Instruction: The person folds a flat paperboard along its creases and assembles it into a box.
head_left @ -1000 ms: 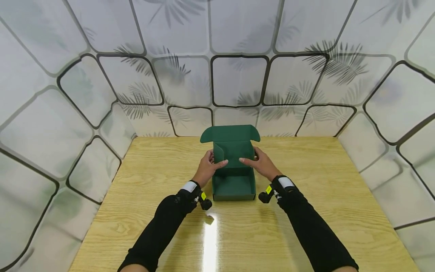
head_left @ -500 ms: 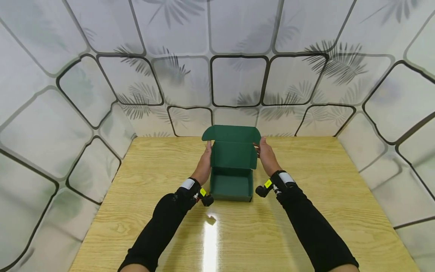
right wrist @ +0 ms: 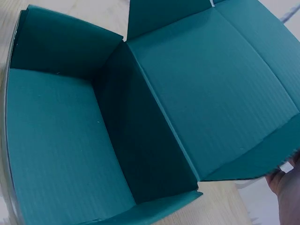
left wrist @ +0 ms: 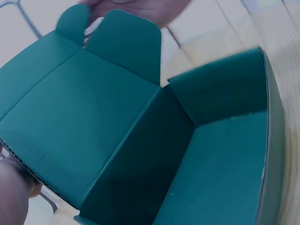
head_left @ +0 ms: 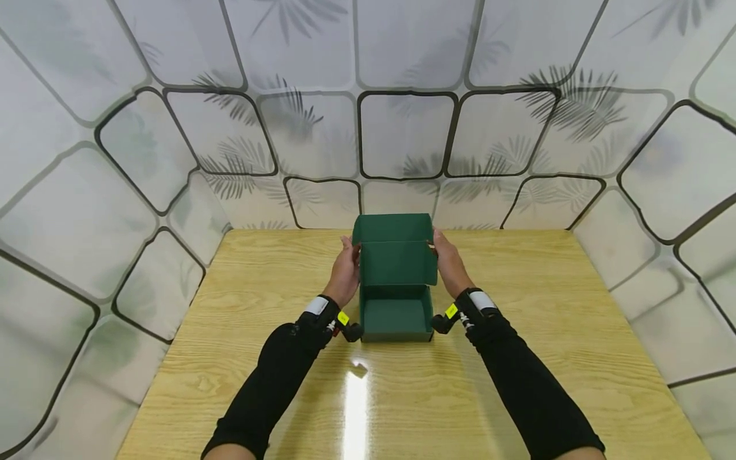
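Observation:
A green cardboard box (head_left: 397, 316) stands on the wooden table with its lid (head_left: 398, 262) raised and tilted back. Its inside shows only bare cardboard. At the lid's left edge, my left hand (head_left: 344, 275) holds on near the front flap (head_left: 392, 228), thumb pointing up. My right hand (head_left: 453, 265) holds the opposite edge, its fingers partly hidden behind the lid. In the right wrist view a side flap (right wrist: 262, 152) stands out from the lid beside the right fingers. The left wrist view shows another side flap (left wrist: 129, 42) and a rounded ear (left wrist: 73, 23).
The light wooden table (head_left: 276, 255) extends around the box, with a bright light reflection in front. A patterned curtain (head_left: 402, 134) hangs behind the table and along both sides. Each wrist wears a small camera on a black strap.
The thumbs have left the lid's inner face, and both hands now hold its outer edges. The rounded ears of the front flap no longer spread outward, and the lid's left side flap has swung out.

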A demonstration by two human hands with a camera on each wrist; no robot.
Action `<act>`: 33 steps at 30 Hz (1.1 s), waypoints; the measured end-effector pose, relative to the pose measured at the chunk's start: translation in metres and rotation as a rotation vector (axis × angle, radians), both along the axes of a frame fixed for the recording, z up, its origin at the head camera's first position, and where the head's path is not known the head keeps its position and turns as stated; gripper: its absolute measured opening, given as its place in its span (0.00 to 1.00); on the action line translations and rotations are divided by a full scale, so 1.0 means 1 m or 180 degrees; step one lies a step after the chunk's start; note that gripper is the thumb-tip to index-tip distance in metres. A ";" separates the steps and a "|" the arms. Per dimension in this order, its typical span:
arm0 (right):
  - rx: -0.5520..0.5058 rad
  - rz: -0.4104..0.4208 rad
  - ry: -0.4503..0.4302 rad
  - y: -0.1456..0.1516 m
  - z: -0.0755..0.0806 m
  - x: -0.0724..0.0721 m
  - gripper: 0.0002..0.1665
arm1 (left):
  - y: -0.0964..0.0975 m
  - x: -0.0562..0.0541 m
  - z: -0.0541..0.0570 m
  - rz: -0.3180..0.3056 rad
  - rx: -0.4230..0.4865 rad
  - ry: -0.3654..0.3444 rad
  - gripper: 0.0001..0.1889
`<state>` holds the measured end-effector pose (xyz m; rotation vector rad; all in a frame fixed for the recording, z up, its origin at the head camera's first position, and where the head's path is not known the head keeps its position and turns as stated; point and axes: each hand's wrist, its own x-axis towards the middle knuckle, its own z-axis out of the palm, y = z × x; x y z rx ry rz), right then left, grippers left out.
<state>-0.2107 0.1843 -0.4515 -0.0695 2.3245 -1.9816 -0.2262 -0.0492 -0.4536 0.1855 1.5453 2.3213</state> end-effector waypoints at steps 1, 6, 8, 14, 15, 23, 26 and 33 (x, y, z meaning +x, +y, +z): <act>0.0127 -0.0016 0.0019 -0.001 -0.002 -0.001 0.38 | 0.001 0.001 0.002 0.0006 -0.0142 0.0090 0.33; 0.0439 -0.0118 0.0137 -0.006 -0.004 -0.002 0.40 | 0.005 0.004 0.011 0.0165 -0.0831 0.0487 0.29; 0.0405 -0.0118 0.0210 -0.008 -0.003 -0.002 0.36 | 0.007 0.004 0.012 0.0210 -0.0887 0.0529 0.28; 0.0423 -0.0028 0.0281 -0.007 -0.004 -0.001 0.30 | 0.009 0.001 0.003 0.0225 -0.0992 0.0608 0.26; 0.0456 -0.0012 0.0235 -0.007 -0.004 -0.001 0.32 | 0.008 0.000 0.000 0.0238 -0.1064 0.0644 0.26; 0.0845 -0.0082 0.0186 -0.010 -0.002 0.000 0.40 | 0.009 -0.003 -0.009 0.0025 -0.1668 0.1082 0.33; 0.1059 -0.0124 0.0383 -0.011 -0.003 0.000 0.37 | 0.011 -0.002 -0.009 0.0134 -0.2126 0.1314 0.32; 0.1076 -0.0111 0.0763 -0.008 -0.007 -0.001 0.32 | 0.009 -0.002 -0.009 0.0273 -0.2505 0.1632 0.27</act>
